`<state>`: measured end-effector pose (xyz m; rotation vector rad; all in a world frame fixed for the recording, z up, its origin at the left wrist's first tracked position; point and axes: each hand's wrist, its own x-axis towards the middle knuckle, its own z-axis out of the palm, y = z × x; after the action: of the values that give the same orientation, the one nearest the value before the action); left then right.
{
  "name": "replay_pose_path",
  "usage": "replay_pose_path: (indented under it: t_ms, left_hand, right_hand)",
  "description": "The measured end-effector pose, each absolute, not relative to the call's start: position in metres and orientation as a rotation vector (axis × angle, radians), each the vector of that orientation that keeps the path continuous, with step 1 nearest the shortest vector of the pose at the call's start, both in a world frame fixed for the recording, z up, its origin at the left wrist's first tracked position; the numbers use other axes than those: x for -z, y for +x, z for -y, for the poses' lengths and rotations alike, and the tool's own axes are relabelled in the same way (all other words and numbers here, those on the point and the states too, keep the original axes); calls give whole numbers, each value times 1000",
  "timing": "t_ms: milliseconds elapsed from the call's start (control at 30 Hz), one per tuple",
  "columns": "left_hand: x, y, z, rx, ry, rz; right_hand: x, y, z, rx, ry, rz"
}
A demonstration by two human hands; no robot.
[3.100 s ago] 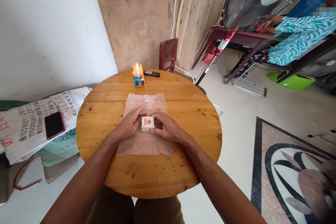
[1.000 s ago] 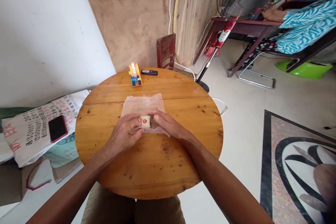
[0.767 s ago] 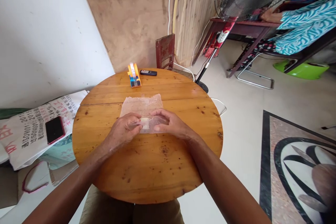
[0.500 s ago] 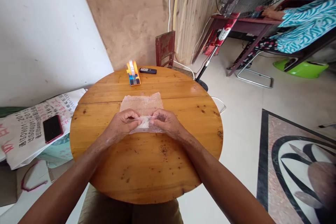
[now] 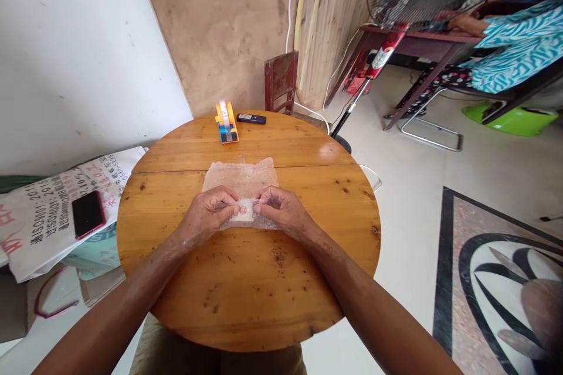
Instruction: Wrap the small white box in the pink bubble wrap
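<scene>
A sheet of clear bubble wrap (image 5: 240, 177) lies on the round wooden table (image 5: 246, 287). Its near part is folded over a small whitish item that I cannot make out through the plastic. My left hand (image 5: 210, 208) pinches the folded bubble wrap from the left, thumb and fingers together. From the right, my right hand (image 5: 281, 208) grips the same fold in a pinch, a short gap away from the left one. Beyond the sheet stand an orange and blue tape dispenser (image 5: 226, 123) and a dark remote control (image 5: 251, 119).
A phone (image 5: 88, 214) rests on printed sacks (image 5: 48, 211) left of the table. Behind the table is a small red chair (image 5: 281, 82). A standing fan (image 5: 380, 58) is at back right, near a person in a patterned sleeve (image 5: 519, 35) at a desk.
The view has shifted slightly. Both hands keep their pinch on the bubble wrap at the fold, and the whitish item beneath it shows a little more.
</scene>
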<state>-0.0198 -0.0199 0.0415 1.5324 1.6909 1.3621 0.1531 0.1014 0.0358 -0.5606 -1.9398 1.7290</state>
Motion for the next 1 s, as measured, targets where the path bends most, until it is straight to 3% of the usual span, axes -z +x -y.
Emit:
replay_pose_path:
  t_ms: [267,500,733,833,1000]
  left_hand:
    - [-39,-17,21,-1396,1521,-1730]
    - [-54,-17,15,-1256,1299,-1632]
    - [-59,-26,5,-1083,1221,-1610]
    - [-59,-29,1,-1043,1273,-1597]
    - [-58,-34,-3,-966,1297,-1510]
  right_hand:
    - [-42,154,-97,-1771,-624,1880]
    - [-39,153,-98,-1600,-827,1994]
    - [-35,160,-105,-954,-844,2312]
    - [-34,161,-103,-643,-617,2390]
    - [-29,160,-103,-465,-419,2599]
